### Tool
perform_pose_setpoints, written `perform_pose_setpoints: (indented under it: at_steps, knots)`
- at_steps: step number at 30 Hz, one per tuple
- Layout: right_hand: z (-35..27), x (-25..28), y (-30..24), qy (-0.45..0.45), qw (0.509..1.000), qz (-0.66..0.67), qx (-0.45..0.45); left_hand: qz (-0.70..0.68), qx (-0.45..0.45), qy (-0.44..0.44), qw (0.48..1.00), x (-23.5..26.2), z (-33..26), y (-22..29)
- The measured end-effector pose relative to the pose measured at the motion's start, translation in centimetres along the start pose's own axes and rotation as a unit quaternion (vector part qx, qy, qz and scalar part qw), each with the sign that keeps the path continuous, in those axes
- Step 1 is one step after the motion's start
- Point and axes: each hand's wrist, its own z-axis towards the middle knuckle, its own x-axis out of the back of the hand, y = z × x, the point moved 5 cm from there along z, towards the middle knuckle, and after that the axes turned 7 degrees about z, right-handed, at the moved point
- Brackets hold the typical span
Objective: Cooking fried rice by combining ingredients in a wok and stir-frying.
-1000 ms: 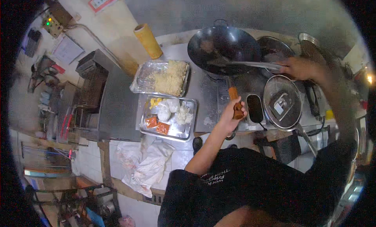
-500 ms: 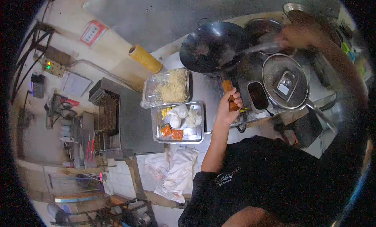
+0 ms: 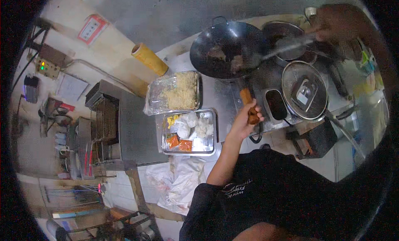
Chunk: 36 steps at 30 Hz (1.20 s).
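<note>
My left hand (image 3: 244,121) is wrapped round the wooden handle (image 3: 246,95) of a dark wok (image 3: 208,43), which sits on the stove. A little dark, moist-looking food lies in the bottom of the wok. My right hand (image 3: 326,29), dim and smeared at the upper right, grips a long-handled metal utensil (image 3: 286,47). The utensil slants down leftward into the wok; blur hides the shape of its head. Beneath its handle stands a dark round pan (image 3: 284,29) behind the stove front.
A round strainer (image 3: 291,106) holding a clear container lies right of a sauce-filled metal tin (image 3: 275,103). On the left are a plastic-wrapped tray of noodles (image 3: 178,93), a steel tray (image 3: 210,147) with bagged ingredients, and a yellow roll (image 3: 149,60). White sacks (image 3: 183,185) lie below.
The right hand has moved right and slightly up, and the utensil's handle with it. My left hand keeps its hold on the wok handle. The whole view has shifted slightly.
</note>
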Motion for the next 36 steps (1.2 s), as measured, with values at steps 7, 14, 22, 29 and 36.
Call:
perform_pose_setpoints:
  at_steps: [7,14,22,29,36]
  knots:
    - [11.6,-5.2,-4.2,0.023,0.98,0.058,0.189,-0.015,-0.009,-0.049,0.999,-1.1,-1.0,2.1]
    - [10.5,-4.7,-1.4,-0.033,0.981,0.114,0.151,-0.017,0.012,-0.066,0.998,0.8,1.5,-0.7]
    - [9.2,-6.6,-3.6,-0.05,0.977,0.163,0.13,0.046,0.082,-0.064,0.994,7.3,1.1,-4.9]
    - [11.5,-8.5,-6.6,0.027,0.969,0.209,0.126,0.53,0.116,-0.059,0.838,14.8,0.0,-9.8]
    - [4.7,-2.1,0.6,-0.012,0.978,0.193,0.084,0.034,0.015,-0.024,0.999,2.7,-0.1,-1.1]
